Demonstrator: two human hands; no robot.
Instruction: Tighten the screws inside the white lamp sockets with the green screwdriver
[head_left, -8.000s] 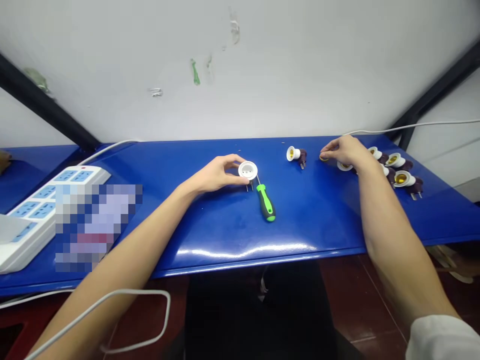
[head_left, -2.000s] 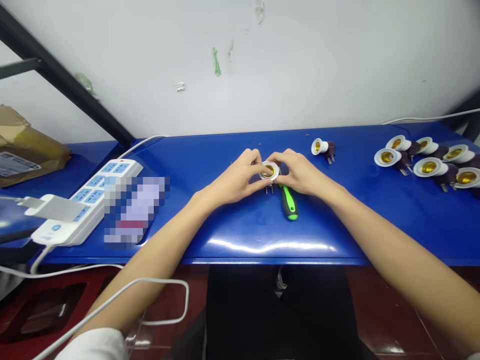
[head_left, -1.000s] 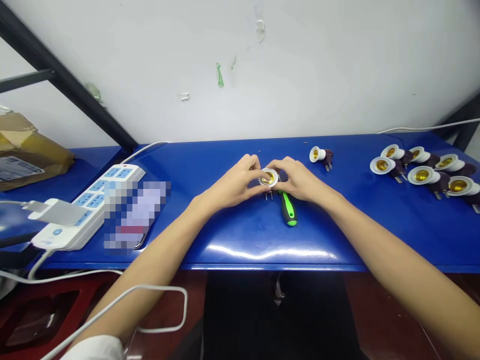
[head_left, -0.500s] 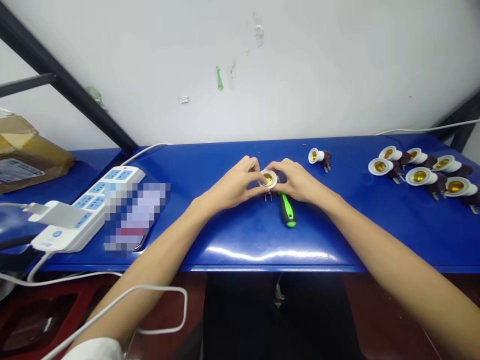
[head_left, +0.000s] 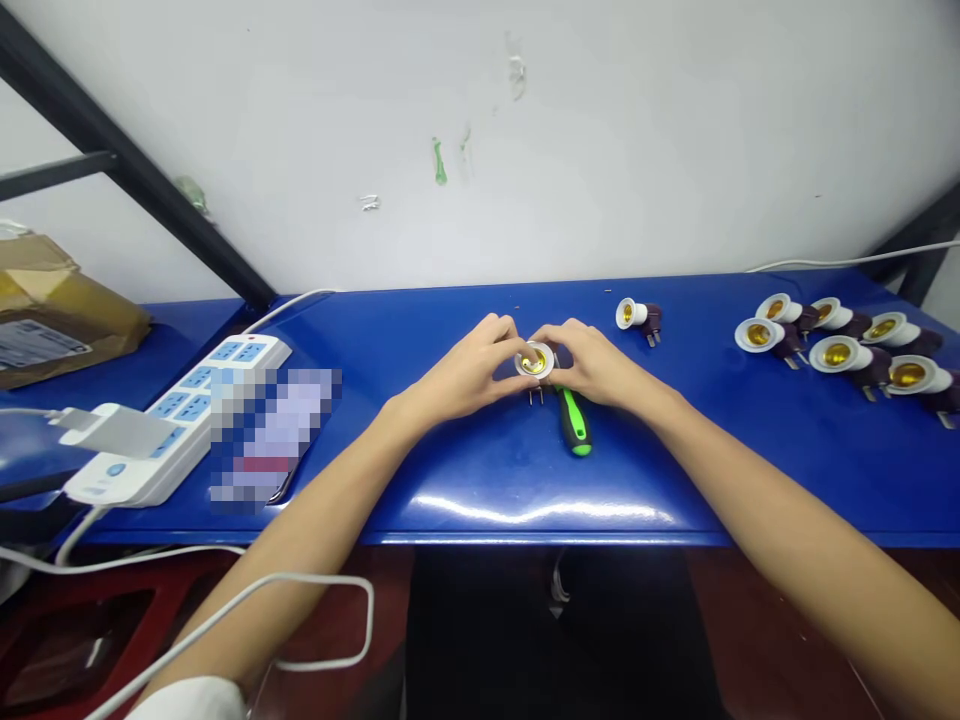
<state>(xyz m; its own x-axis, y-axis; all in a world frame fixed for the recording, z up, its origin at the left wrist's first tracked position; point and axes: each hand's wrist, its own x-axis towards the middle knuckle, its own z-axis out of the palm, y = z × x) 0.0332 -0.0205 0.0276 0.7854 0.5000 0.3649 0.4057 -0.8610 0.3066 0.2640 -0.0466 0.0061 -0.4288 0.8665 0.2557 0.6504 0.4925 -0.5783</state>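
Observation:
Between my two hands is a lamp socket with a white rim, a gold-coloured inside and plug prongs pointing toward me. My left hand pinches the rim from the left, with its index finger reaching into the opening. From the right, my right hand is closed on the same socket with thumb and fingers. A green and black screwdriver handle lies just below my right hand, and its front end is hidden. Another lamp socket with a dark plug lies behind and to the right.
Several more lamp sockets stand grouped at the right of the blue table. On the left are a white power strip with a charger and a blurred phone. A cardboard box sits farther left.
My left index finger has shifted slightly within the socket opening, and the rim is tilted a little differently. Both hands keep their hold; the other things lie as before.

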